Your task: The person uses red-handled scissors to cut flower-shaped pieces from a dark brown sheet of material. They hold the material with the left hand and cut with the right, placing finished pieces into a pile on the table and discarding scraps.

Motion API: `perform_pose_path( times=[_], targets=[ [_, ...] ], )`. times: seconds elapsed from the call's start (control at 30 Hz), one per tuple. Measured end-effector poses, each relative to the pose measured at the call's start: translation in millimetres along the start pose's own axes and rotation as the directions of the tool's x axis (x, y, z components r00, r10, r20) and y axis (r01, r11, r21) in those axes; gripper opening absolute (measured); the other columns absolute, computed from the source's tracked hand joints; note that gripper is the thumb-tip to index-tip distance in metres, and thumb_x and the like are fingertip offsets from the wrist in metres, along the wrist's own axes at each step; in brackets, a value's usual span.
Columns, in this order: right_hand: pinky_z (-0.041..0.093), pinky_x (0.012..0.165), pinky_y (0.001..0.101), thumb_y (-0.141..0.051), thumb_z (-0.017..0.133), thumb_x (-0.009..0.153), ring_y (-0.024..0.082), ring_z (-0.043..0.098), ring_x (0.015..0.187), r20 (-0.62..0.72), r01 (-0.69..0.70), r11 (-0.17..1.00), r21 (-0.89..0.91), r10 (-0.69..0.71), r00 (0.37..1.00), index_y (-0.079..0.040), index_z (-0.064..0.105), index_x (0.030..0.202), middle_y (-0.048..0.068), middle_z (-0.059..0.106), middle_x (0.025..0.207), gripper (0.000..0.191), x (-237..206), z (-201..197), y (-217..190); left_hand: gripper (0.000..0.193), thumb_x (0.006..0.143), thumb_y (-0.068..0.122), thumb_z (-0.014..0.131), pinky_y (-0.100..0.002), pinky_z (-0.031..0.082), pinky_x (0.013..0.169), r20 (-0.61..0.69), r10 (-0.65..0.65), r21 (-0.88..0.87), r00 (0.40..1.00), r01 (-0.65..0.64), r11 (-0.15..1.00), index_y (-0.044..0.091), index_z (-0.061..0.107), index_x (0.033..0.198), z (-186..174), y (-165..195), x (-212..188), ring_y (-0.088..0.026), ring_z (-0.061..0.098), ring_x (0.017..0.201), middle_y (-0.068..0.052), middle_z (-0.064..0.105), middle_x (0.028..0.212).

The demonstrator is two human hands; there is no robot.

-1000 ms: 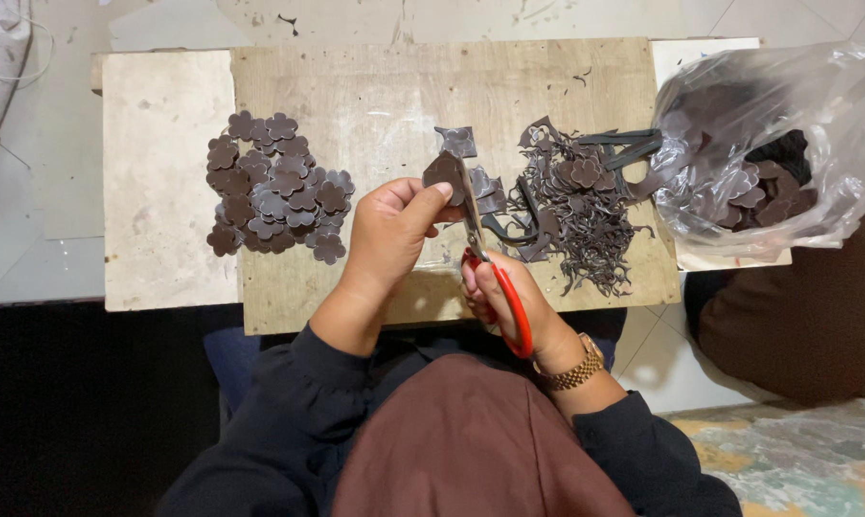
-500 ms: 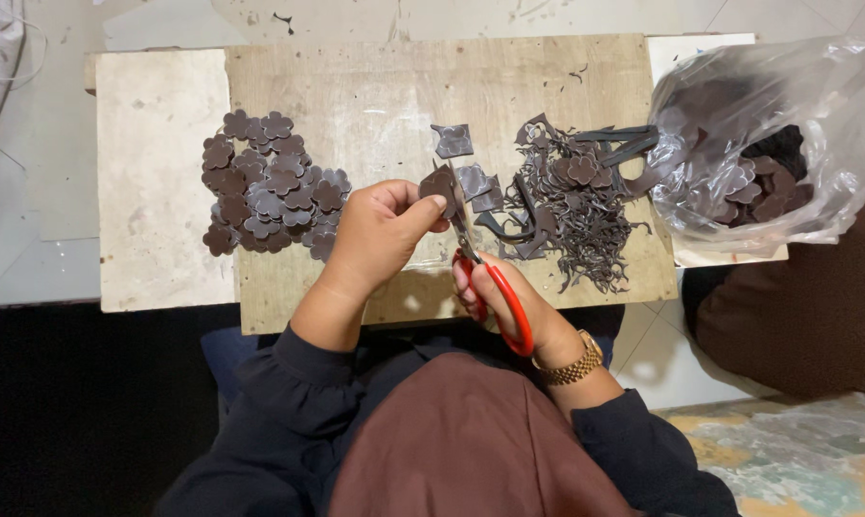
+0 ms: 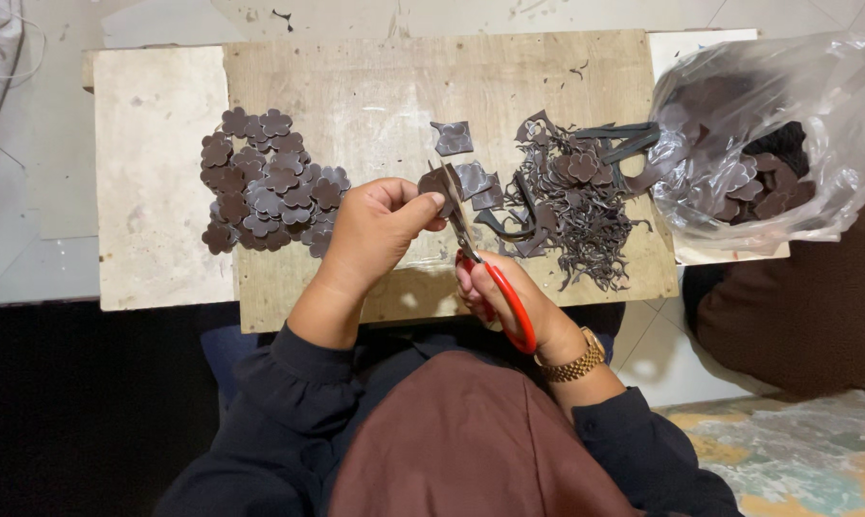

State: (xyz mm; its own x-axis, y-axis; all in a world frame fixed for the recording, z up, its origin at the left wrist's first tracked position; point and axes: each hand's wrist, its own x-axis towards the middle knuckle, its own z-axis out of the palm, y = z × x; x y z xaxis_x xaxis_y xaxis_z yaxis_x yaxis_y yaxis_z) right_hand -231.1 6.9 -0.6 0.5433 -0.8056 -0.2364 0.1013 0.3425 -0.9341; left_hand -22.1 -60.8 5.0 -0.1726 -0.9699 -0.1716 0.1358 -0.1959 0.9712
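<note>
In the head view, the left hand (image 3: 375,235) pinches a dark brown leather piece (image 3: 436,182) over the wooden table (image 3: 356,86). The right hand (image 3: 509,302) grips red-handled scissors (image 3: 485,273), blades at the piece. Cut flower shapes (image 3: 270,182) lie left, scraps (image 3: 576,206) right, beside a plastic bag (image 3: 768,124).

A: What's being cut?
B: Small dark brown piece (image 3: 439,182), flat and thin, pinched in the left hand (image 3: 375,235), held just above the counter near its front middle.
A: And the tool?
B: Red-handled scissors (image 3: 490,287) in the right hand (image 3: 509,302). Handles low toward the body, blades angled up and left, tips at the piece's edge.
</note>
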Motion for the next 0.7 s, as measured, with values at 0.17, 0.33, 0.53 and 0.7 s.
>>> perform_pose_path(
  times=[0.17, 0.33, 0.53, 0.7],
  targets=[
    [0.034, 0.052, 0.0216, -0.058, 0.049, 0.102, 0.006, 0.037, 0.061, -0.01, -0.007, 1.0, 0.001, 0.007, 1.0, -0.011, 0.05, 0.091, -0.005, 0.042, 0.071, 0.049, -2.0, -1.2, 2.0, 0.018, 0.092, 0.015, 0.074, -0.021, 0.052, 0.064, 0.002, -0.001, 0.003, 1.0, 0.001, 1.0, 0.0, 0.071, 0.083, 0.8, 0.1, -0.7, -0.007, 0.068, 0.071, -0.006, 0.075, 0.078],
    [0.037, 0.058, 0.0225, -0.056, 0.053, 0.102, 0.008, 0.04, 0.066, 0.038, 0.027, 0.997, 0.067, -0.029, 0.999, -0.008, 0.051, 0.097, -0.004, 0.044, 0.076, 0.048, 1.7, -0.4, 5.4, 0.018, 0.091, 0.016, 0.073, -0.021, 0.054, 0.066, 0.026, -0.013, 0.05, 1.0, 0.012, 0.999, 0.0, 0.072, 0.083, 1.4, 0.8, 0.2, -0.006, 0.069, 0.071, -0.005, 0.076, 0.079],
    [0.039, 0.066, 0.0223, -0.057, 0.051, 0.103, 0.008, 0.041, 0.073, 0.033, 0.07, 0.996, 0.059, -0.072, 0.997, -0.007, 0.051, 0.1, -0.003, 0.045, 0.082, 0.05, 3.5, 0.2, 7.7, 0.019, 0.091, 0.017, 0.073, -0.021, 0.052, 0.063, 0.024, -0.017, 0.089, 1.0, 0.015, 0.996, 0.0, 0.072, 0.082, 4.4, -0.7, 1.3, -0.006, 0.068, 0.07, -0.006, 0.076, 0.078],
    [0.037, 0.063, 0.0228, -0.057, 0.052, 0.104, 0.008, 0.039, 0.071, 0.037, 0.044, 0.992, 0.119, -0.049, 0.998, -0.007, 0.049, 0.097, -0.004, 0.043, 0.08, 0.05, 0.8, -0.6, 8.8, 0.018, 0.091, 0.016, 0.073, -0.021, 0.053, 0.065, 0.023, -0.015, 0.05, 1.0, 0.014, 0.999, 0.001, 0.071, 0.082, 2.9, -5.3, 1.4, -0.006, 0.068, 0.071, -0.005, 0.076, 0.078]
  ],
)
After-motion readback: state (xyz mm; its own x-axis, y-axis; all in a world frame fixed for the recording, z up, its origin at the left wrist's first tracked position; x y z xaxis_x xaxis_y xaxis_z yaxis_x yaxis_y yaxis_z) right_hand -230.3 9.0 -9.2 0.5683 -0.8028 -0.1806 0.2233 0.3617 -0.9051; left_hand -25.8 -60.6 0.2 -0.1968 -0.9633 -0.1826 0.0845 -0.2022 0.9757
